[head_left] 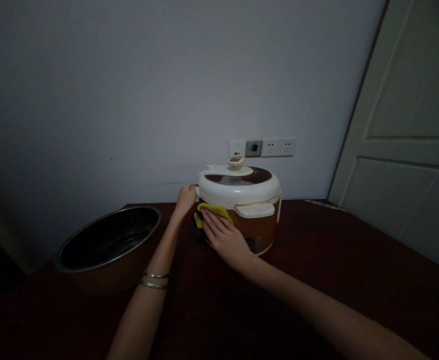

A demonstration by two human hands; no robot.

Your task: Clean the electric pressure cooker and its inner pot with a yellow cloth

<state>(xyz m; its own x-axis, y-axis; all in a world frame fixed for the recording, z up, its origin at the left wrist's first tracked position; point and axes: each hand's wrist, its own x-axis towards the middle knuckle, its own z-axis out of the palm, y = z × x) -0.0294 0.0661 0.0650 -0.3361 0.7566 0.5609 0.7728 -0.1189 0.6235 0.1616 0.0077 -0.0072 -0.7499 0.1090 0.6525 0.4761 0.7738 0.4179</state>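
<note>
A rice cooker (255, 220) with a white lid and an orange-brown body stands on the dark red table (317, 280) near the wall. My left hand (185, 199) is closed on the left edge of the cooker's lid, by the hinge. My right hand (223, 236) lies flat with fingers stretched out, pressing a yellow cloth (214, 210) against the cooker's left side just under the lid rim. Two thin bangles (155, 280) circle my left wrist.
A large metal bowl (109, 245) sits on the table at the left, close to my left forearm. Wall sockets (262, 148) are behind the cooker. A white door (410, 150) stands at the right.
</note>
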